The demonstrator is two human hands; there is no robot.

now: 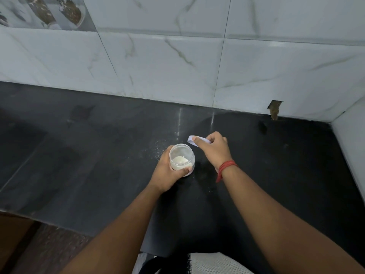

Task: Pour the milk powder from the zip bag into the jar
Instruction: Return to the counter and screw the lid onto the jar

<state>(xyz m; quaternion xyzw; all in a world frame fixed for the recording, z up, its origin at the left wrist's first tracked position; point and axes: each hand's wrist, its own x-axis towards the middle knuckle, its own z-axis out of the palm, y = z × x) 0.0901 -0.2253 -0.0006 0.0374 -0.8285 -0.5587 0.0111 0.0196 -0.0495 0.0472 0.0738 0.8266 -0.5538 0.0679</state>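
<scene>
Left hand (169, 172) grips the powder-filled jar (182, 157), right hand (214, 150) pinches the lid (197, 139); pouring looks done, I'd cap next.

Both forearms are showing bare, no sleeves to the elbow. Right wrist is wearing a red thread band (225, 169), wound several times, w/ a loose end hanging down toward the forearm. Left hand (171, 175) & right hand (214, 150) are wearing no rings or gloves. White mesh-textured garment (215, 263) w/ black edging is showing at bottom.
</scene>
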